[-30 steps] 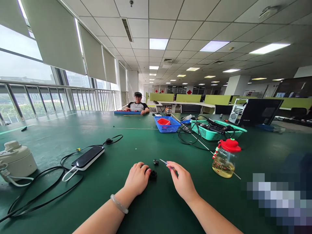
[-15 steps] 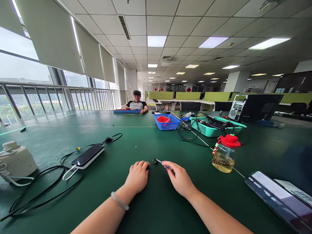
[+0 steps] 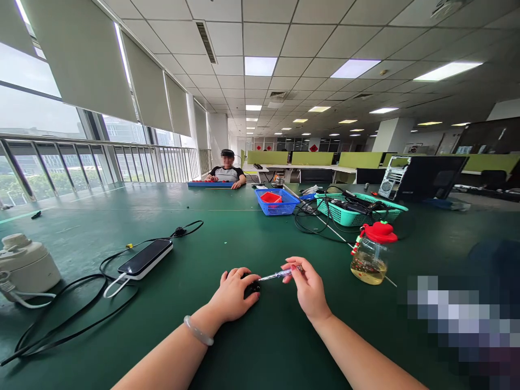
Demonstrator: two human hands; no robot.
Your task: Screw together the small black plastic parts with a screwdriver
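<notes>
My left hand (image 3: pixel 233 295) rests on the green table (image 3: pixel 252 238) with its fingers curled over a small black part (image 3: pixel 253 287). My right hand (image 3: pixel 307 286) pinches a slim screwdriver (image 3: pixel 280 274) with a clear handle. The screwdriver lies almost level, its metal tip pointing left at the black part. A pale bangle circles my left wrist.
A phone on a white power bank (image 3: pixel 145 258) with black cables lies to the left, a white appliance (image 3: pixel 24 265) at far left. A red-lidded glass jar (image 3: pixel 371 253) stands to the right. Blue basket (image 3: pixel 277 203) and teal basket (image 3: pixel 353 211) sit behind. A person sits at the far end.
My right hand has lifted and turned the screwdriver so its tip now points left at the black part. My left hand closed further over that part.
</notes>
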